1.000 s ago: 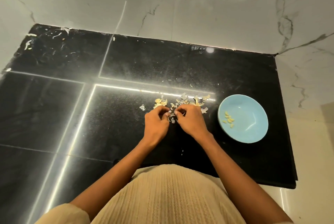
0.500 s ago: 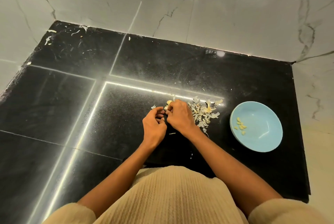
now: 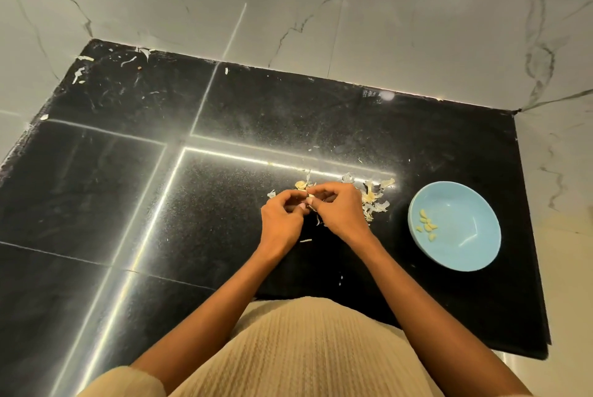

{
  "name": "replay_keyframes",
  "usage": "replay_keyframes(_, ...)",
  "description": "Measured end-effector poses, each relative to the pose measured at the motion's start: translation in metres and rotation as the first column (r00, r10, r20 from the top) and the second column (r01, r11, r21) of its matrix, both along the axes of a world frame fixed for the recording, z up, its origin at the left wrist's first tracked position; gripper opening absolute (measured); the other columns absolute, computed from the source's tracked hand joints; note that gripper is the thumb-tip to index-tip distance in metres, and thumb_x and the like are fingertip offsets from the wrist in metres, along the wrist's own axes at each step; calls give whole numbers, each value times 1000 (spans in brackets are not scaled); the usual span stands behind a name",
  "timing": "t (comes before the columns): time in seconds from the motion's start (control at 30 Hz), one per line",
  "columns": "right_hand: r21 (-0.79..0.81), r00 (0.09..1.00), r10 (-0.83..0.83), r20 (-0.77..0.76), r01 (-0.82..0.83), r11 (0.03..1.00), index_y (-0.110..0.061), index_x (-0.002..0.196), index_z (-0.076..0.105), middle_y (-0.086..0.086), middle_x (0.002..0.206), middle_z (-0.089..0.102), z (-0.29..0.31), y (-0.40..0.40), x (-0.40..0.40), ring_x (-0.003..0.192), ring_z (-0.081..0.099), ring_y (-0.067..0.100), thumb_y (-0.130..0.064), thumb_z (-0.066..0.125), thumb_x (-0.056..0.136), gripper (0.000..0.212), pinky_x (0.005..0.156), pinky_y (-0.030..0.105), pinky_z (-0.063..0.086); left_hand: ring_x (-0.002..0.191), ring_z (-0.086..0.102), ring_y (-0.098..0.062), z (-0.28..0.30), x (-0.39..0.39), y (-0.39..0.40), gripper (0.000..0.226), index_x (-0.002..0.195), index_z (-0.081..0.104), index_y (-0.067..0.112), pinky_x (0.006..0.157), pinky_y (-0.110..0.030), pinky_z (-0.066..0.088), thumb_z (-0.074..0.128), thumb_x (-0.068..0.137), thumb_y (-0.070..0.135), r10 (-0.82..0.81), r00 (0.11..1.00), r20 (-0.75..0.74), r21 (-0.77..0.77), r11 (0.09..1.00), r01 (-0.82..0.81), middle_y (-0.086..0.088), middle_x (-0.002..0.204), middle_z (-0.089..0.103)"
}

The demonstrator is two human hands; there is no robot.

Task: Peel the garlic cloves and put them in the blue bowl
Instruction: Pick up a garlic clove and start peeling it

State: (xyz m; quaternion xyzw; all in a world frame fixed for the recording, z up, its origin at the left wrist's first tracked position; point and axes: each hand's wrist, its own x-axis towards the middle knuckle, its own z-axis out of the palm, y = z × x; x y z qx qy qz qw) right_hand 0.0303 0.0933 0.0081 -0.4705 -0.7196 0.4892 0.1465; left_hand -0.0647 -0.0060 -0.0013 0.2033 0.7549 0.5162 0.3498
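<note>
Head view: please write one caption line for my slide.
Both hands, left hand and right hand, pinch a garlic clove beside the blue bowl holding peeled cloves.

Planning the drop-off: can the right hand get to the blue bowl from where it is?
Probably yes: the blue bowl sits on the right hand's own side, with only loose garlic peels lying between them.

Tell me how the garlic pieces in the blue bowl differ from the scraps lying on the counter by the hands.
The garlic pieces are yellow, plump and bare; the scraps are pale, thin and flaky. The garlic pieces sit together inside the blue bowl; the scraps lie scattered on the black counter around the left hand and right hand. Both appear to come from garlic.
</note>
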Motion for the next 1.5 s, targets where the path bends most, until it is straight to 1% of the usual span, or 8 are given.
replay_keyframes(0.27, -426, 925, -314, -214, 201, 882, -3, 87, 76, 6, 77, 76, 29, 13, 24, 68, 73, 17, 3, 79, 80, 10, 54, 21, 53, 84, 75, -19, 17, 5, 17, 15, 96, 77, 13, 78, -39, 62, 74, 86, 2, -102, 991, 88, 116, 989, 92, -2, 88, 77)
replay_keyframes(0.4, -582, 897, -383, -220, 194, 790, -1, 89, 77, 9, 79, 73, 31, 18, 29, 67, 65, 15, 2, 76, 81, 8, 54, 20, 51, 75, 73, -18, 23, 9, 25, 7, 91, 77, 9, 70, -30, 60, 76, 86, 4, -86, 989, 120, 151, 986, 67, -5, 82, 76)
replay_keyframes(0.53, -670, 896, -340, -287, 66, 740, 4, 96, 72, 8, 76, 68, 35, 24, 37, 65, 62, 12, 4, 70, 86, 10, 54, 17, 51, 76, 71, -21, 32, 10, 30, 7, 90, 74, 2, 70, -29, 60, 69, 89, -2, -101, 941, 322, 193, 980, 39, -12, 84, 75)
replay_keyframes(0.8, -480, 910, -178, -374, -26, 877, 6, 91, 69, 8, 73, 67, 40, 29, 39, 60, 61, 12, 3, 70, 89, 4, 52, 20, 50, 66, 64, -17, 41, 8, 38, 20, 81, 68, 2, 60, -28, 57, 56, 97, 1, -109, 829, 549, 150, 988, 31, -12, 75, 67)
replay_keyframes(0.97, -367, 927, -93, -362, -50, 929, -4, 85, 63, 1, 69, 62, 46, 32, 37, 58, 57, 12, 2, 64, 95, 11, 50, 21, 47, 65, 61, -12, 52, 11, 45, 11, 94, 66, -3, 59, -21, 56, 61, 95, 7, -93, 689, 718, 139, 990, -11, -8, 76, 66)
replay_keyframes(1.07, -307, 937, -30, -348, -84, 948, -7, 83, 60, 2, 70, 61, 49, 33, 38, 61, 57, 14, 5, 59, 97, 19, 50, 22, 47, 58, 57, -9, 57, 13, 49, 11, 89, 64, -2, 51, -16, 52, 56, 96, 1, -48, 592, 805, 87, 995, -38, -8, 74, 61)
replay_keyframes(1.37, 53, 974, 22, -224, -10, 999, -6, 88, 61, 0, 78, 58, 48, 29, 36, 71, 52, 6, 1, 57, 98, 13, 65, 24, 48, 51, 53, -8, 72, 17, 62, 15, 79, 62, -5, 46, -13, 49, 59, 93, -4, 127, 525, 842, -57, 987, -148, -9, 66, 59)
replay_keyframes(1.5, 144, 972, 52, -228, -19, 989, -9, 86, 56, 0, 79, 55, 50, 24, 36, 71, 48, 3, 5, 53, 98, 18, 64, 17, 45, 54, 53, -10, 78, 21, 64, 18, 78, 61, -5, 48, -13, 51, 54, 93, -10, 178, 498, 849, -87, 976, -200, -9, 58, 61)
